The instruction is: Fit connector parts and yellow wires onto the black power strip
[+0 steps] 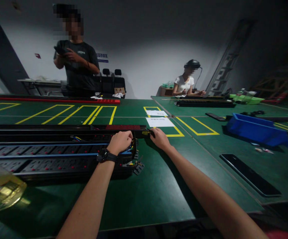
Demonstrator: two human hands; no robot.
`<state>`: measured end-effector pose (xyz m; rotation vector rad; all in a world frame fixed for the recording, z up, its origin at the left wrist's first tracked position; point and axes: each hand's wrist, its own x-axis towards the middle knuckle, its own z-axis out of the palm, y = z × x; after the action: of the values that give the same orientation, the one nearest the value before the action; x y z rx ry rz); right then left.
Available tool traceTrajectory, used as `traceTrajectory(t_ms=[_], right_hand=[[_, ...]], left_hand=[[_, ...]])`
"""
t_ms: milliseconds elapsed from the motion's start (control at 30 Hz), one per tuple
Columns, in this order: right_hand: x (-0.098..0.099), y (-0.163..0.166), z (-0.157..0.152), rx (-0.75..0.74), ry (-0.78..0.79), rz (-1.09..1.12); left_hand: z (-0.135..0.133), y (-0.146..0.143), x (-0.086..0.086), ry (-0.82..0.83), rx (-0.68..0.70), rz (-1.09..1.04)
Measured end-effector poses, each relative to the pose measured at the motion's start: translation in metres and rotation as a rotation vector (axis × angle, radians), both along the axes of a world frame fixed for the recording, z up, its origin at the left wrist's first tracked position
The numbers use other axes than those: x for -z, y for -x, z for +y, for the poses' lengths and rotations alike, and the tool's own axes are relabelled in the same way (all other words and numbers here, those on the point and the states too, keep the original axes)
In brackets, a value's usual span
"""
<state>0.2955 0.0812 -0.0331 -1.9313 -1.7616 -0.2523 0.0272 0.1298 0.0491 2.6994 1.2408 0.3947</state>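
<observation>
Left of the blue bin (257, 131), and well apart from it, the rail (39, 131) and the strips (56, 163) lie side by side on the green table (164, 196), their ends toward the bin. The rail is the farthest back of them; the strips carry rows of sockets with red switches and blue edging.

The left hand (120, 141), left of the bin and wearing a watch (106, 155), rests with curled fingers over the bin-side end of the rail; its fingertips are hidden, so I cannot tell whether they grip anything. The right hand (159, 137), between the left hand and the bin, pinches a small black piece (152, 133) at the rail's tip. Wires (133, 146) show just below the left hand, left of the bin, and a bracket (138, 168) sits at the front strip's end.

Paper (160, 121) lies left of the bin, a phone (250, 174) on its near side, a green tray (248, 99) beyond it. Farther back, left of the bin, one person (183, 85) sits and another (79, 66) stands.
</observation>
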Motion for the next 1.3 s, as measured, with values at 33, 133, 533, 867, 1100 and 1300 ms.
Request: traceTrajectory(t_ms=[33,133,533,867,1100,1300], right_hand=[[0.001,-0.001,0.001,0.001,0.006,0.008],[0.003,-0.001,0.002,0.020,0.009,0.020],[-0.006,0.005,0.000,0.055,-0.032,-0.051],[-0.004,0.006,0.000,0.081,0.048,0.010],[-0.009,0.009,-0.002,0.084,0.094,0.023],[-0.007,0.008,-0.002,0.085,0.088,0.016]], left_hand=[[0.000,0.000,0.000,0.002,0.001,-0.002],[0.000,0.000,0.000,0.004,0.010,-0.010],[-0.002,0.000,-0.003,0.008,-0.002,0.003],[0.000,0.000,0.000,-0.007,0.006,-0.002],[0.000,0.000,0.000,-0.006,0.004,0.001],[-0.001,0.000,-0.001,-0.005,0.006,0.004]])
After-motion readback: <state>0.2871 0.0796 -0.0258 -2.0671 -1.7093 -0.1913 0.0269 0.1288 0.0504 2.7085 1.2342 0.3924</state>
